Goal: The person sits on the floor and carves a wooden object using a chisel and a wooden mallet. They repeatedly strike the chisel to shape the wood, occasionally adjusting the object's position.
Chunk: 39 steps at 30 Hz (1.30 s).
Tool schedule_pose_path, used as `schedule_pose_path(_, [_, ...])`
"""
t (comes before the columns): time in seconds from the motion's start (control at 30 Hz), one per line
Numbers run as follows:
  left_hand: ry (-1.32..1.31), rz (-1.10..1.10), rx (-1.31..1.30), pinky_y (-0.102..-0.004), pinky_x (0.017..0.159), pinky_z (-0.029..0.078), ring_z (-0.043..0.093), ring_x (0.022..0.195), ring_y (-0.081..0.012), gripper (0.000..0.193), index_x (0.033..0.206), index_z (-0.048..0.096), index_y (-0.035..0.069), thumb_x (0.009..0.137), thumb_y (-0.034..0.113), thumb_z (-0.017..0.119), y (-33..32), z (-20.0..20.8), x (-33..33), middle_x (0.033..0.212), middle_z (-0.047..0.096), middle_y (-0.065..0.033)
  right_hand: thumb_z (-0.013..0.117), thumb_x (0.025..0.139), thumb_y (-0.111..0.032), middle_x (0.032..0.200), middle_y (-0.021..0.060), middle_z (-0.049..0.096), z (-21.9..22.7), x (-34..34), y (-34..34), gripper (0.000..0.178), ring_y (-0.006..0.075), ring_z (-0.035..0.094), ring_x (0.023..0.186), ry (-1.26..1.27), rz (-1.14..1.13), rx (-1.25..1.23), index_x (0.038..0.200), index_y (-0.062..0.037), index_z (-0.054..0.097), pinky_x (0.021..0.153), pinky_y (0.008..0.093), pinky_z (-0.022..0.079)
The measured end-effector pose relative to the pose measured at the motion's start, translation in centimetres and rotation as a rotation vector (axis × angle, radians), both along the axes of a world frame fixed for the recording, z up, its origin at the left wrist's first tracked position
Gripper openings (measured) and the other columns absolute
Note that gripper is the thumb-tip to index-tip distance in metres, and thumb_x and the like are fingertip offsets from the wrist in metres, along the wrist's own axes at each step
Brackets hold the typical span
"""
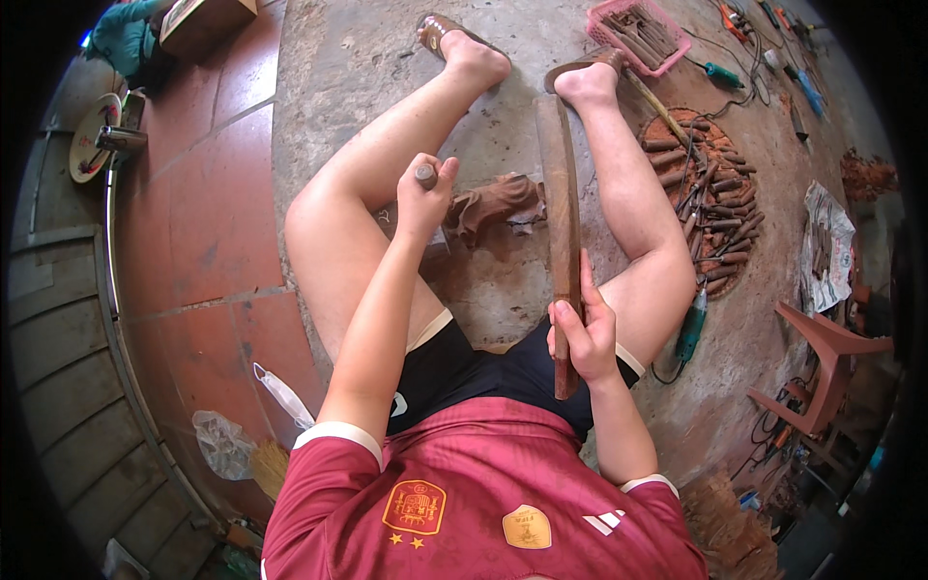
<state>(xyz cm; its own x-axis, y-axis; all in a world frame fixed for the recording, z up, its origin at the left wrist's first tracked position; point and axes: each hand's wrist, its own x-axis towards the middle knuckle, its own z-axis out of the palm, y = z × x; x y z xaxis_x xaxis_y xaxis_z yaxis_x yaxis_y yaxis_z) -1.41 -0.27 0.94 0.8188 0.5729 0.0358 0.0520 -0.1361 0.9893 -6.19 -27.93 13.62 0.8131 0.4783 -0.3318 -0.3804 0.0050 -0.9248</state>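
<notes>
My left hand (423, 201) is closed around an upright chisel (425, 176); the round end of its wooden handle shows above the fist and its blade is hidden. Just right of that fist lies a brown carved wood piece (498, 206), low between my legs. My right hand (587, 333) grips a long wooden bar (559, 193) close to its near end. The bar stretches away from me, past the carving's right end, toward my right foot.
Several wooden-handled tools (715, 208) lie in a round tray by my right leg. Beyond my right foot stands a pink basket (640, 34) of tools. Green power tools (692, 329) trail cords. A reddish plastic stool (822, 362) lies at right. A person's sleeve (126, 34) shows far left.
</notes>
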Motion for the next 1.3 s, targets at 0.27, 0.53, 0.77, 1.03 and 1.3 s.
schedule_pose_path(0.27, [-0.009, -0.089, 0.055, -0.0225, 0.046, 0.038, 0.046, 0.05, -0.0056, 0.031, 0.077, 0.052, 0.004, 0.094, 0.027, 0.063, 0.0, -0.1, 0.4, 0.057, 0.049, 0.002, 0.055, 0.092, -0.005, 0.07, -0.0026, 0.053, 1.2, 0.4, 0.6, 0.071, 0.0031, 0.047, 0.05, -0.016, 0.027, 0.004, 0.152, -0.0069, 0.017, 0.047, 0.0195, 0.043])
schedule_pose_path(0.53, [0.014, -0.118, 0.044, -0.0287, 0.056, 0.04, 0.043, 0.059, -0.0107, 0.027, 0.076, 0.053, 0.001, 0.09, 0.021, 0.066, -1.0, 0.6, 0.3, 0.061, 0.048, -0.0024, 0.065, 0.084, -0.005, 0.092, 0.0136, 0.07, 2.3, 2.6, 2.3, 0.069, 0.0119, 0.065, 0.079, -0.453, 0.223, -0.197, 0.146, -0.0039, 0.034, 0.071, 0.0256, 0.051])
schedule_pose_path(0.77, [-0.045, -0.193, 0.118, -0.0273, 0.065, 0.048, 0.055, 0.072, -0.0071, 0.008, 0.093, 0.062, 0.0, 0.086, 0.004, 0.062, -1.8, 2.0, 0.0, 0.074, 0.063, -0.0043, 0.068, 0.081, -0.006, 0.084, 0.0206, 0.067, 4.9, 3.5, 3.7, 0.071, 0.0158, 0.067, 0.078, -0.609, 0.306, -0.216, 0.145, -0.0065, 0.038, 0.07, 0.0284, 0.051])
schedule_pose_path(1.03, [-0.019, -0.217, 0.106, -0.0279, 0.074, 0.05, 0.061, 0.083, -0.0102, 0.02, 0.1, 0.063, -0.004, 0.081, 0.001, 0.067, -0.9, 2.5, -0.2, 0.087, 0.069, -0.0085, 0.068, 0.08, -0.008, 0.078, 0.0224, 0.064, 4.7, 3.6, 4.1, 0.07, 0.0264, 0.067, 0.068, -0.655, 0.37, -0.288, 0.145, -0.0077, 0.039, 0.067, 0.0315, 0.051])
schedule_pose_path(1.3, [0.032, -0.254, 0.093, -0.0287, 0.074, 0.05, 0.06, 0.082, -0.0095, 0.016, 0.098, 0.063, -0.002, 0.082, 0.0, 0.064, -1.3, 1.7, -0.3, 0.086, 0.07, -0.0083, 0.067, 0.081, -0.007, 0.08, 0.0225, 0.065, 5.0, 3.9, 4.1, 0.069, 0.0318, 0.069, 0.073, -0.673, 0.351, -0.286, 0.145, -0.0077, 0.039, 0.068, 0.0328, 0.052])
